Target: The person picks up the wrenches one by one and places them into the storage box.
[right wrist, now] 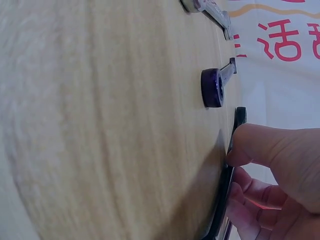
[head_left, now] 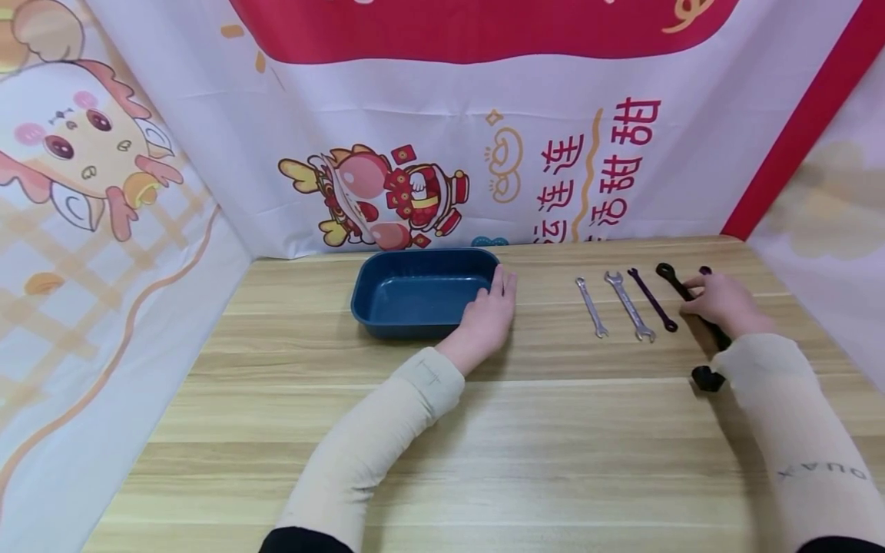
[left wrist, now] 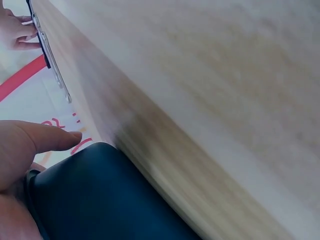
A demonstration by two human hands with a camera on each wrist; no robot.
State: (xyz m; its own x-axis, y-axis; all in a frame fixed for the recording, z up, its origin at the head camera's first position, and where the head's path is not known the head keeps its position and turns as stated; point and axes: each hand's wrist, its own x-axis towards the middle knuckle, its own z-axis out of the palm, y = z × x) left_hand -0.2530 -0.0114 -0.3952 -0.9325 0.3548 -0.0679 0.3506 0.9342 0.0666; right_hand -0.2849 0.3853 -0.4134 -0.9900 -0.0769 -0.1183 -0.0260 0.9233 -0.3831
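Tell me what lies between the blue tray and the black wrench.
Head view: left hand at blue tray, bare wood, then three wrenches before the black wrench.

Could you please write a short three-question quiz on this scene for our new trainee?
1. True or false: the left hand rests against the blue tray.
2. Which tool does the right hand grip? A) black wrench B) a silver wrench C) purple wrench
3. Fill in: the tray holds ___ wrenches.

Key: 1 true; 2 A; 3 no.
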